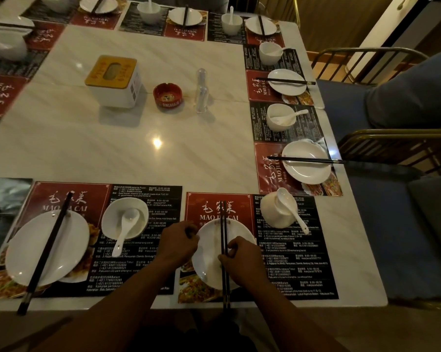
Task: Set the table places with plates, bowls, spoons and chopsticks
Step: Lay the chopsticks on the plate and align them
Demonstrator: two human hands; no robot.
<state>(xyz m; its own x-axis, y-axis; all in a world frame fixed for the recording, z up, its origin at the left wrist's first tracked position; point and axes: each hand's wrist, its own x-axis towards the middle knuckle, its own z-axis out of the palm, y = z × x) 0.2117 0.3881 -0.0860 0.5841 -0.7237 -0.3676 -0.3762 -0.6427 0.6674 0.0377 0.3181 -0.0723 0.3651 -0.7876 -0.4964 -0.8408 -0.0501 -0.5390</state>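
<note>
Right fingers (230, 250) pinched on chopsticks (224, 240), laid straight across plate (209, 262), tips over mat (257, 247) logo, butts past table (138, 153) edge. Left hand (180, 243) curled on plate's left rim, fingers together. Bowl (277, 209) with spoon (290, 209) just right of plate, tilted. Left place already set: plate, chopsticks, bowl, spoon.

Near plate (209, 260) on placemat (298, 270), chopsticks (224, 252) laid across plate, right hand (239, 260) pinching chopsticks, left hand (180, 243) gripping plate's left rim, bowl (277, 209) with spoon (289, 207) beyond plate, right
</note>
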